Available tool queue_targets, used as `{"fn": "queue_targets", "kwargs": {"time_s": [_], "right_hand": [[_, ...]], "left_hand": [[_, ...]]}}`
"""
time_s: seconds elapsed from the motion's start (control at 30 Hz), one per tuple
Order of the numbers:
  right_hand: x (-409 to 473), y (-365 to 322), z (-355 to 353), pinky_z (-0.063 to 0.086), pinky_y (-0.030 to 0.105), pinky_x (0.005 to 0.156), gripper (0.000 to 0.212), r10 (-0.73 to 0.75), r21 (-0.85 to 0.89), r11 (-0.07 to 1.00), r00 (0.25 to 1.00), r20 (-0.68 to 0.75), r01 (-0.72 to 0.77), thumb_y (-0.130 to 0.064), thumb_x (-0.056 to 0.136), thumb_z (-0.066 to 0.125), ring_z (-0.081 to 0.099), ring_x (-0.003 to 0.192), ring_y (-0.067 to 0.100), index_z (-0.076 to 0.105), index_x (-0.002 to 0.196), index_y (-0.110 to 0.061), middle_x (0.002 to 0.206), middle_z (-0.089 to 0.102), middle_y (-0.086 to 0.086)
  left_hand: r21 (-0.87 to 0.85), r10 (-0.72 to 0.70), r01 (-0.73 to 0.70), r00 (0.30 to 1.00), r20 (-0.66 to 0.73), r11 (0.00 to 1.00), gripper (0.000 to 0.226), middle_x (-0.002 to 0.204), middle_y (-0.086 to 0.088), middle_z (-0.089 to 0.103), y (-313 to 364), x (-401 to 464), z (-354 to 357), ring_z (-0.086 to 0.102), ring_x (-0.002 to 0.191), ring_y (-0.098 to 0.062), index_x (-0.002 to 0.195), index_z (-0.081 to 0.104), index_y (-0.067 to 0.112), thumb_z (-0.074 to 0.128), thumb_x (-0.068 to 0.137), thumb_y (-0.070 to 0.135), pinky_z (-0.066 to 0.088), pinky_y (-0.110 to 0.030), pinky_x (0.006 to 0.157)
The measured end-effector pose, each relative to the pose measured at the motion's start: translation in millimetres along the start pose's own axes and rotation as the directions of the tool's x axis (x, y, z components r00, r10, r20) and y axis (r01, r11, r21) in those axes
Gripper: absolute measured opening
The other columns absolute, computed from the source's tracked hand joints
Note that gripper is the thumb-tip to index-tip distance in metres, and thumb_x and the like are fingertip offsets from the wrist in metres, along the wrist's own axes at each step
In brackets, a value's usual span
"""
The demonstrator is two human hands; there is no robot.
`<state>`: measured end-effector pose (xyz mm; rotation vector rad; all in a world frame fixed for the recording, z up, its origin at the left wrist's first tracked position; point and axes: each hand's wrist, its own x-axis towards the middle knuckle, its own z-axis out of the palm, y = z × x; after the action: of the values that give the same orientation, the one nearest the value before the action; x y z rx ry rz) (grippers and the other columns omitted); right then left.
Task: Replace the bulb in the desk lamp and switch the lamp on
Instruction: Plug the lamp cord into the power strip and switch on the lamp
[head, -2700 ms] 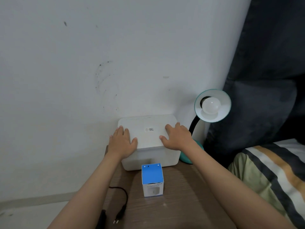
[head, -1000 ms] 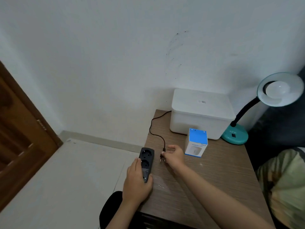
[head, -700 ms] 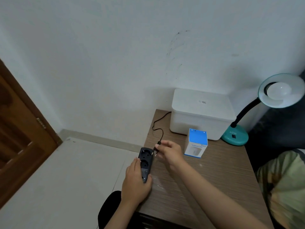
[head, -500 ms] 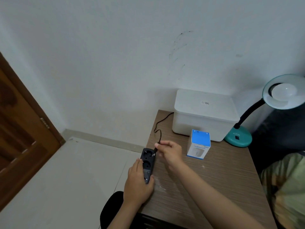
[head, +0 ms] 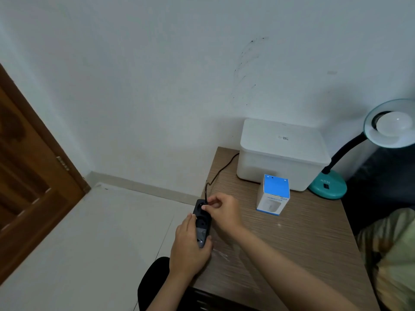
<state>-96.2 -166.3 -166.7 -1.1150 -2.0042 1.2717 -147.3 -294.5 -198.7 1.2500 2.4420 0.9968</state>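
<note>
At the front left corner of the worktop (head: 292, 254), the left hand (head: 188, 248) is gripping the near end of a black power strip (head: 202, 221), fingers wrapped around it and pinning it against the worktop's left edge. The right hand (head: 223, 212) is pinching the lamp's plug (head: 204, 206) between thumb and fingertips and pressing it at the far socket of the strip; whether the pins are fully seated is hidden by the fingers. The black cord (head: 219, 172) is running from the plug along the left edge toward the back, disappearing behind a white lidded box (head: 283, 153) sitting against the wall. The desk lamp (head: 327, 185) is standing at the back right corner on its teal base, neck curving up to a shade that is holding a white bulb (head: 394, 126), unlit. A small blue-topped carton (head: 274, 197) is standing just in front of the white box, apart from both hands. Judging from this, a bulb is already sitting in the shade, though whether it is the new one cannot be told; powering the lamp is the step in hand, and pressing the switch on the base is probably remaining.
</note>
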Motion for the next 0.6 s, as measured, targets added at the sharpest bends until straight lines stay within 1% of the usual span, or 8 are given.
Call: {"fn": "queue_targets", "kwargs": {"time_s": [0.1,0.17,0.23,0.33,0.4,0.47,0.5,0.6], "right_hand": [[2.6,0.4,2.2,0.051,0.020,0.062,0.018,-0.022,-0.032,0.999,1.000,0.009,0.022,-0.013,0.070,0.080,0.058,0.062,0.008,0.065,0.076,-0.021,0.068,0.064,-0.004],[5.2,0.1,2.6,0.051,0.021,0.063,0.015,-0.035,-0.056,0.998,0.999,0.013,0.035,-0.012,0.070,0.080,0.057,0.060,0.007,0.068,0.078,-0.017,0.067,0.063,-0.004],[6.2,-0.6,2.5,0.051,0.020,0.062,0.013,-0.053,-0.084,0.995,0.999,0.008,0.053,-0.012,0.070,0.079,0.055,0.058,0.005,0.069,0.078,-0.012,0.066,0.063,-0.004],[3.8,0.9,2.7,0.050,0.016,0.059,0.012,-0.080,-0.093,0.992,0.997,0.023,0.082,-0.011,0.071,0.078,0.054,0.056,0.001,0.069,0.078,-0.011,0.066,0.062,-0.004],[2.3,2.5,3.3,0.052,0.020,0.060,0.011,-0.100,-0.093,0.990,0.995,0.031,0.102,-0.012,0.071,0.078,0.055,0.057,0.003,0.069,0.078,-0.011,0.067,0.064,-0.004],[2.2,4.0,3.7,0.054,0.026,0.062,0.010,-0.099,-0.084,0.992,0.995,-0.006,0.099,-0.013,0.071,0.078,0.057,0.059,0.008,0.069,0.076,-0.013,0.067,0.064,-0.004],[2.5,4.3,3.6,0.053,0.026,0.062,0.010,-0.091,-0.076,0.993,0.995,-0.033,0.089,-0.014,0.071,0.078,0.057,0.059,0.008,0.068,0.075,-0.014,0.066,0.063,-0.005],[2.9,4.5,2.5,0.052,0.023,0.061,0.012,-0.079,-0.064,0.995,0.996,-0.046,0.076,-0.015,0.070,0.079,0.056,0.059,0.005,0.068,0.075,-0.015,0.066,0.063,-0.005]], "left_hand": [[-0.025,-0.013,0.012,1.000,-0.014,1.000,0.069,0.144,-0.005,0.041,0.5,0.5,-0.3,0.036,0.131,-0.019,0.138,0.036,0.010,0.064,0.079,0.033,0.034,-0.025,0.102],[-0.036,-0.023,0.022,0.999,-0.029,0.999,0.067,0.141,-0.007,0.045,-0.4,0.7,0.1,0.040,0.129,-0.021,0.136,0.039,0.009,0.066,0.079,0.033,0.035,-0.025,0.101],[-0.037,-0.029,0.027,0.999,-0.038,0.999,0.067,0.139,-0.007,0.047,-1.4,0.7,0.4,0.041,0.127,-0.021,0.135,0.041,0.009,0.067,0.078,0.032,0.035,-0.024,0.099],[-0.044,-0.030,0.028,0.998,-0.046,0.999,0.066,0.138,-0.006,0.047,-1.0,0.5,0.4,0.042,0.127,-0.020,0.135,0.041,0.009,0.067,0.078,0.033,0.034,-0.024,0.099],[-0.046,-0.027,0.025,0.998,-0.049,0.999,0.066,0.138,-0.006,0.048,-0.4,0.7,0.1,0.042,0.126,-0.021,0.135,0.041,0.009,0.066,0.079,0.033,0.036,-0.026,0.100],[-0.041,-0.027,0.024,0.998,-0.051,0.999,0.065,0.137,-0.007,0.049,-0.3,0.9,0.1,0.043,0.125,-0.022,0.134,0.042,0.009,0.066,0.079,0.033,0.039,-0.029,0.099],[-0.040,-0.029,0.027,0.998,-0.052,0.999,0.065,0.137,-0.007,0.049,-0.5,0.9,0.3,0.043,0.125,-0.022,0.134,0.042,0.009,0.066,0.079,0.033,0.040,-0.030,0.099],[-0.037,-0.030,0.028,0.998,-0.048,0.999,0.065,0.136,-0.008,0.049,-0.5,0.5,0.8,0.043,0.125,-0.023,0.134,0.042,0.008,0.066,0.079,0.033,0.039,-0.029,0.098]]}}
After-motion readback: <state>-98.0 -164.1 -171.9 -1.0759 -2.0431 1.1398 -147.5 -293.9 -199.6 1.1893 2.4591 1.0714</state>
